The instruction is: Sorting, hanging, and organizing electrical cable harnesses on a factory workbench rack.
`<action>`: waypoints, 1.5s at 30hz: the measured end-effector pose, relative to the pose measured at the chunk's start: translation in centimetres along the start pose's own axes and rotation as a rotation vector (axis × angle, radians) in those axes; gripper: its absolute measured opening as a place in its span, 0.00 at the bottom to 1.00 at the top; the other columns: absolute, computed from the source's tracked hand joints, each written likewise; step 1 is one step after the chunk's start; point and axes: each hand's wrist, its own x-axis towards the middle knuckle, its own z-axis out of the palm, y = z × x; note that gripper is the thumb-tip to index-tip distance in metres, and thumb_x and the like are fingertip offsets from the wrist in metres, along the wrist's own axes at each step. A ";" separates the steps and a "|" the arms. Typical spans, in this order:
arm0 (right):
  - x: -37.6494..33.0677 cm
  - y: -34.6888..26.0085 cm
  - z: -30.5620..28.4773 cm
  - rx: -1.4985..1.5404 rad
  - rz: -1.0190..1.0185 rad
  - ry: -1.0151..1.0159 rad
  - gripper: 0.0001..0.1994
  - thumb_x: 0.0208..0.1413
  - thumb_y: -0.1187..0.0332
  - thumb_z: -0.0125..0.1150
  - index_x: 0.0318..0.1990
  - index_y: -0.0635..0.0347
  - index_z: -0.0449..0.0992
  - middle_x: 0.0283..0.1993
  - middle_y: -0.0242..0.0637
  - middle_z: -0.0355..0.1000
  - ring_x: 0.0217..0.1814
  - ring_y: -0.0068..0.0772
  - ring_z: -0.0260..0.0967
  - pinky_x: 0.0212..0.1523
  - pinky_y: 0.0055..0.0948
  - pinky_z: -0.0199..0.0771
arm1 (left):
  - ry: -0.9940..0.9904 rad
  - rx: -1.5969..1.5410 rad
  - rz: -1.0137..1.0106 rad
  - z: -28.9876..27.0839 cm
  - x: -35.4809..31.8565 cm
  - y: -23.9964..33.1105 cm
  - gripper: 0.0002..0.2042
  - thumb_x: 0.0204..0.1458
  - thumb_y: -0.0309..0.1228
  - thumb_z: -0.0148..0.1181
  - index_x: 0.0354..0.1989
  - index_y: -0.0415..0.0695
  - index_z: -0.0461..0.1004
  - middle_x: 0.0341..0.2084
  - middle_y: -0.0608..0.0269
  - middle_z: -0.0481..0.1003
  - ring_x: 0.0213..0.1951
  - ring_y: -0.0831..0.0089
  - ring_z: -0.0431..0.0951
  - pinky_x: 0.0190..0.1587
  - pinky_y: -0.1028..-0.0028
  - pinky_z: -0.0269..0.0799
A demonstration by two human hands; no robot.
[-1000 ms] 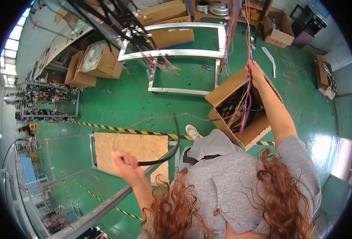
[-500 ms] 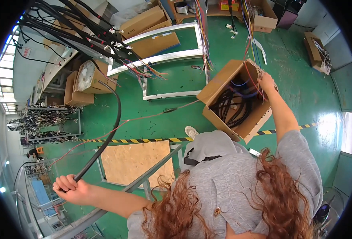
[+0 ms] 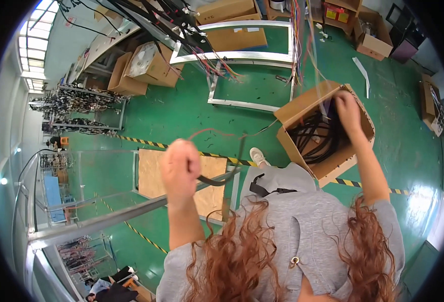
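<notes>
Left hand (image 3: pixel 180 168) w/ black cable (image 3: pixel 222 177), right hand (image 3: pixel 346 111) in cardboard box (image 3: pixel 327 168), metal rail (image 3: pixel 131 211) btwn

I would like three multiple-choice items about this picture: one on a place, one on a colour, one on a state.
1. Where is the right hand?
A. in the open brown cardboard box of black cables
B. on the plywood sheet
C. on the metal rail

2. What colour is the workshop floor?
A. grey
B. green
C. red

3. How is the left hand?
A. flat and empty
B. closed around a black cable
C. out of view

Answers: 1 A, the hand reaches inside the box among the cables. 2 B, the painted floor is green. 3 B, the fist grips the cable.
</notes>
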 end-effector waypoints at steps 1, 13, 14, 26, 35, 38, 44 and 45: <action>0.0 -10.1 -0.2 0.257 -0.016 -0.003 0.09 0.52 0.69 0.49 0.36 0.65 0.71 0.35 0.42 0.70 0.40 0.39 0.68 0.43 0.28 0.66 | -0.021 -0.050 -0.087 0.6 -0.5 -0.7 0.16 0.58 0.29 0.37 0.16 0.43 0.59 0.11 0.71 0.56 0.11 0.84 0.51 0.12 0.82 0.43; -1.3 -27.3 -0.3 0.062 -1.148 -0.652 0.11 0.36 0.74 0.55 0.32 0.56 0.66 0.24 0.33 0.60 0.28 0.33 0.65 0.23 0.33 0.66 | -0.212 -0.047 -0.312 2.7 -2.3 -5.3 0.20 0.60 0.44 0.32 0.22 0.44 0.58 0.12 0.71 0.56 0.12 0.86 0.50 0.13 0.83 0.43; -1.5 -28.1 -0.4 0.057 -1.148 -0.663 0.11 0.36 0.74 0.55 0.32 0.56 0.66 0.24 0.33 0.60 0.28 0.33 0.65 0.23 0.33 0.66 | -0.193 -0.003 -0.264 3.2 -2.1 -5.5 0.20 0.60 0.44 0.32 0.21 0.44 0.58 0.12 0.71 0.56 0.13 0.86 0.49 0.14 0.83 0.43; 1.6 -31.1 0.9 0.273 -1.096 -0.947 0.07 0.45 0.72 0.55 0.31 0.60 0.63 0.29 0.37 0.66 0.30 0.41 0.67 0.28 0.36 0.68 | -0.108 0.234 -0.165 0.9 -0.1 -5.8 0.24 0.59 0.49 0.29 0.18 0.44 0.55 0.12 0.75 0.52 0.16 0.86 0.50 0.17 0.81 0.45; 3.5 -31.5 4.0 0.417 -0.789 -1.206 0.09 0.46 0.72 0.58 0.32 0.60 0.65 0.28 0.40 0.66 0.31 0.41 0.67 0.28 0.36 0.65 | 0.015 0.190 -0.165 -2.2 0.7 -4.1 0.21 0.60 0.43 0.36 0.21 0.41 0.63 0.13 0.75 0.58 0.17 0.88 0.52 0.17 0.83 0.45; 3.3 -31.5 4.7 0.394 -0.829 -1.131 0.06 0.46 0.72 0.58 0.30 0.60 0.66 0.26 0.39 0.67 0.29 0.41 0.67 0.28 0.36 0.64 | 0.005 0.258 -0.197 -3.1 0.4 -4.4 0.21 0.60 0.44 0.36 0.18 0.42 0.59 0.14 0.75 0.55 0.17 0.86 0.51 0.18 0.82 0.46; 0.9 -33.7 5.5 0.385 -0.898 -1.192 0.06 0.46 0.70 0.58 0.27 0.61 0.67 0.25 0.38 0.67 0.28 0.42 0.66 0.27 0.35 0.65 | 0.026 0.460 -0.108 -3.6 1.2 -4.4 0.23 0.60 0.46 0.33 0.18 0.41 0.60 0.13 0.72 0.54 0.18 0.84 0.52 0.20 0.80 0.48; 1.2 -33.3 5.5 0.410 -0.814 -1.137 0.06 0.46 0.71 0.58 0.28 0.60 0.67 0.25 0.37 0.67 0.27 0.42 0.66 0.27 0.35 0.64 | 0.029 0.458 -0.105 -3.8 1.1 -4.7 0.23 0.60 0.46 0.33 0.18 0.41 0.60 0.13 0.72 0.54 0.18 0.84 0.52 0.20 0.80 0.48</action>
